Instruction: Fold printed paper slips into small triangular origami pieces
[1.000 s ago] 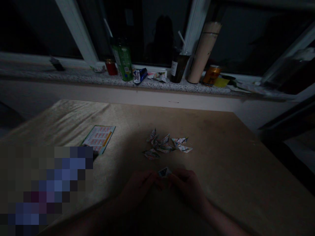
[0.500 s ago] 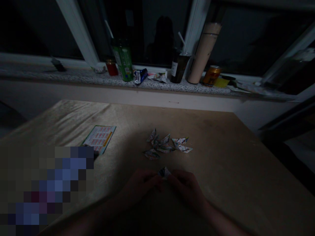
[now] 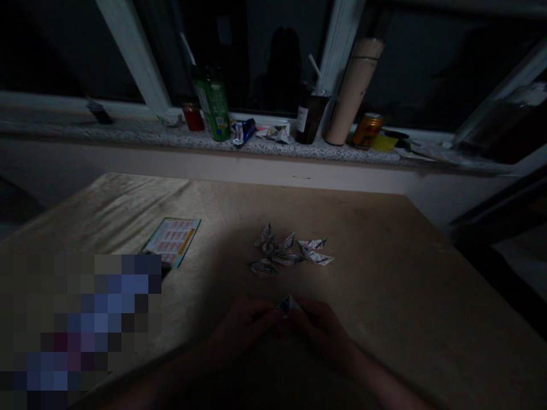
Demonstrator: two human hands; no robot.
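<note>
Between my two hands is a small folded piece of printed paper [image 3: 288,304], its pointed tip facing away from me. My left hand [image 3: 250,322] pinches it from the left, thumb and fingers closed. On the right edge, my right hand [image 3: 320,322] has its fingers closed on the same paper. Both hands are in deep shadow, so the fingertips are hard to make out. Just beyond them lie several folded paper pieces [image 3: 286,257] with pointed ends, grouped loosely on the tan table [image 3: 384,273].
A printed card [image 3: 175,239] lies on the table to the left, beside a pixelated area. Along the granite windowsill [image 3: 162,134] stand a green bottle [image 3: 220,111], a red jar [image 3: 193,118], a dark cup with a straw [image 3: 310,119], a tall pink flask [image 3: 352,94] and an orange can [image 3: 367,131].
Both hands have shifted slightly; the right hand has moved a little in around the paper. The held paper sits marginally lower and to the right. The other folded pieces have not moved.
</note>
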